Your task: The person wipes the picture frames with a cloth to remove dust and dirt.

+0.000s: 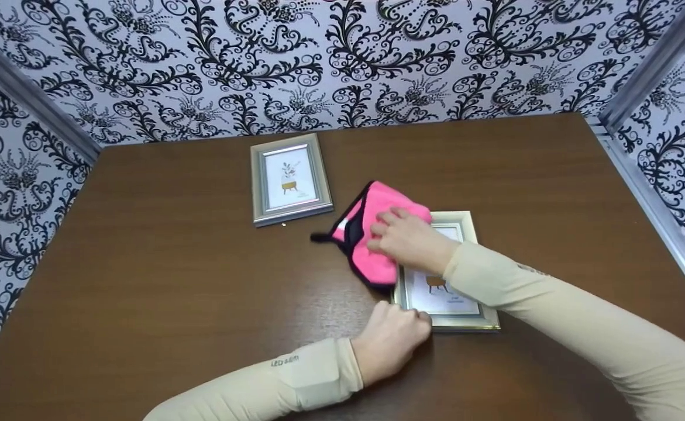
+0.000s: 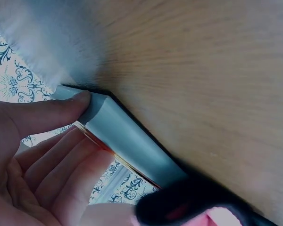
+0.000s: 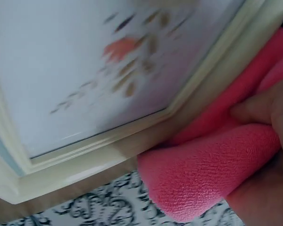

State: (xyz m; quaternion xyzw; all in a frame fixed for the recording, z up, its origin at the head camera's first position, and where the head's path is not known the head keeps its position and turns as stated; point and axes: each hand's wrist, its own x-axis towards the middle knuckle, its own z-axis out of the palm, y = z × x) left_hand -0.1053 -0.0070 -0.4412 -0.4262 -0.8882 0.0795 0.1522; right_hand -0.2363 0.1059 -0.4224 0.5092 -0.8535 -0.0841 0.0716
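A cream-and-silver picture frame [image 1: 444, 304] lies face up on the table, at the centre right of the head view. My left hand [image 1: 393, 336] holds its lower left corner; in the left wrist view the thumb presses the frame's side [image 2: 127, 136] while the fingers lie along its face. A pink cloth [image 1: 377, 266] with black edging and a black loop covers part of the frame's left side. On top of it is my right hand [image 1: 409, 240], gripping the cloth. The right wrist view has the cloth [image 3: 203, 174] bunched between thumb and fingers against the frame's border.
A second picture frame [image 1: 289, 175] with a plant print lies farther back, left of the cloth. The brown wooden table [image 1: 190, 251] ends at patterned walls [image 1: 342, 64] at the back and sides. A tiny light speck [image 1: 284, 224] lies below the second frame.
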